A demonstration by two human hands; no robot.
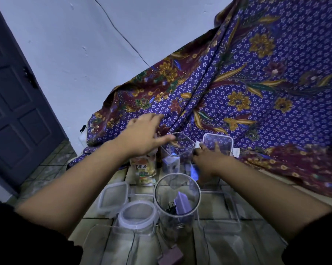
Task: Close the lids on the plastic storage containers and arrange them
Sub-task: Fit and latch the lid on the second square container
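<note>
Several clear plastic containers stand on a tiled floor. My right hand grips the near edge of a rectangular clear lid with white side clips, held over a tall container at the back right. My left hand hovers with fingers spread beside an open tall square container, thumb near its rim. A tall round open jar in the middle holds binder clips and a purple item. A round lidded jar and a square lidded box sit at the front left.
A snack packet stands under my left hand. A shallow clear tray lies at the right, and a larger clear bin is nearest me. Patterned purple batik cloth drapes behind. A dark door is at the left.
</note>
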